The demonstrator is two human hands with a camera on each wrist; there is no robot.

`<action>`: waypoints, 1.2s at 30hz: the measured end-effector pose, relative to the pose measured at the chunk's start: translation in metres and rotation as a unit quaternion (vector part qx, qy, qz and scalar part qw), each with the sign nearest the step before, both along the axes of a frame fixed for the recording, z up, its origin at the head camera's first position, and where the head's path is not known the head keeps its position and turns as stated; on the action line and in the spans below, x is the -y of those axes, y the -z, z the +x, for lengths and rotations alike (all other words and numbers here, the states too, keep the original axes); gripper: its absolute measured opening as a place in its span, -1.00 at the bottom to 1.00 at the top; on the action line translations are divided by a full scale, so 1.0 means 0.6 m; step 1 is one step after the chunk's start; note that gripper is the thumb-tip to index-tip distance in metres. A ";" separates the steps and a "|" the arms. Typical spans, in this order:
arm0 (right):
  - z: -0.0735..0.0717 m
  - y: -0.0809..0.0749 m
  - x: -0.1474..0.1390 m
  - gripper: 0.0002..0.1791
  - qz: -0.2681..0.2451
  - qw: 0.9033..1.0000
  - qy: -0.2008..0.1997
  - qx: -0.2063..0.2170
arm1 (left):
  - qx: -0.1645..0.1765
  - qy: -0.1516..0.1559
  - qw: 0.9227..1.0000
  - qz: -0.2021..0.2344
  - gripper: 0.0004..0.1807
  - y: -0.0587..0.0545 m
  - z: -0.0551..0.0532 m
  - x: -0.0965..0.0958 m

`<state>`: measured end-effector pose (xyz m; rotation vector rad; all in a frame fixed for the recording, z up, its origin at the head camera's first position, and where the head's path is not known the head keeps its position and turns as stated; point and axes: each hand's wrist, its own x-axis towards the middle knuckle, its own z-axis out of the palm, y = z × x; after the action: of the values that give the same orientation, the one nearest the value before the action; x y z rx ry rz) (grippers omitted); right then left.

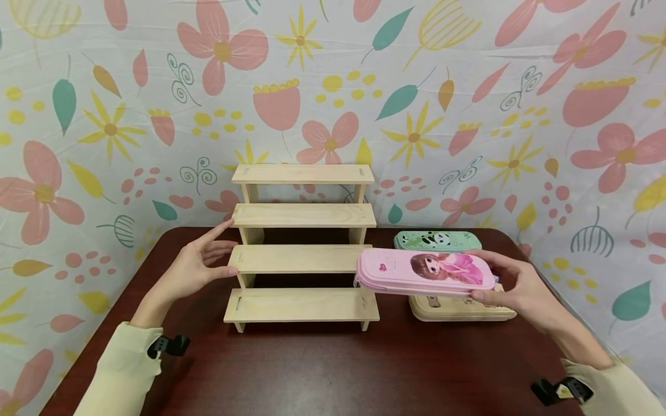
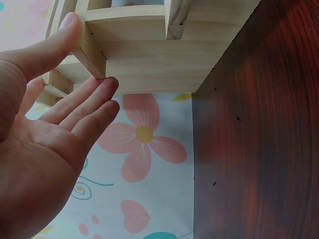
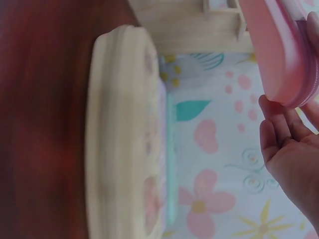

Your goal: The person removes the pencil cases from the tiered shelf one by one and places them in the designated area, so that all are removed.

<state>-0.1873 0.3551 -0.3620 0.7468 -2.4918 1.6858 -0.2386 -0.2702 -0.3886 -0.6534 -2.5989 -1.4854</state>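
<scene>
A four-step wooden display rack [image 1: 304,258] stands on the table. Against its left side rests my left hand [image 1: 196,263], fingers fairly straight, with the index fingertip and thumb at the ends of the two middle shelves. In the left wrist view the fingertips [image 2: 110,85] meet a wooden side panel. My right hand [image 1: 512,280] holds a pink pencil case [image 1: 395,271] with a doll picture by its right end, thumb in front and fingers behind. The case is raised, its left end overlapping the rack's right side in the head view. Its pink underside [image 3: 271,50] shows in the right wrist view.
Below and behind the raised case lie a cream pencil case [image 1: 442,312] with a bear print and a green pencil case [image 1: 416,238] with a panda. They sit on the dark red-brown table [image 1: 312,370]. A flower-patterned cloth [image 1: 333,69] hangs close behind the rack.
</scene>
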 end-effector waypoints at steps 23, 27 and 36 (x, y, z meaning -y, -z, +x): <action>0.071 0.083 -0.126 -0.24 0.084 0.995 0.043 0.034 | 0.002 -0.004 1.000 -0.005 0.11 -0.002 0.001 -0.002; 0.074 0.099 -0.142 -0.23 0.082 0.996 0.030 0.033 | 0.003 -0.005 1.000 -0.004 0.11 -0.002 0.001 -0.002; 0.081 0.123 -0.171 -0.29 0.093 0.993 0.025 0.075 | 0.002 -0.004 1.000 -0.005 0.11 0.000 0.000 -0.001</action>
<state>-0.1389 0.4575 -0.4357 0.5821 -2.7743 1.5651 -0.2387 -0.2693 -0.3883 -0.6416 -2.6091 -1.4748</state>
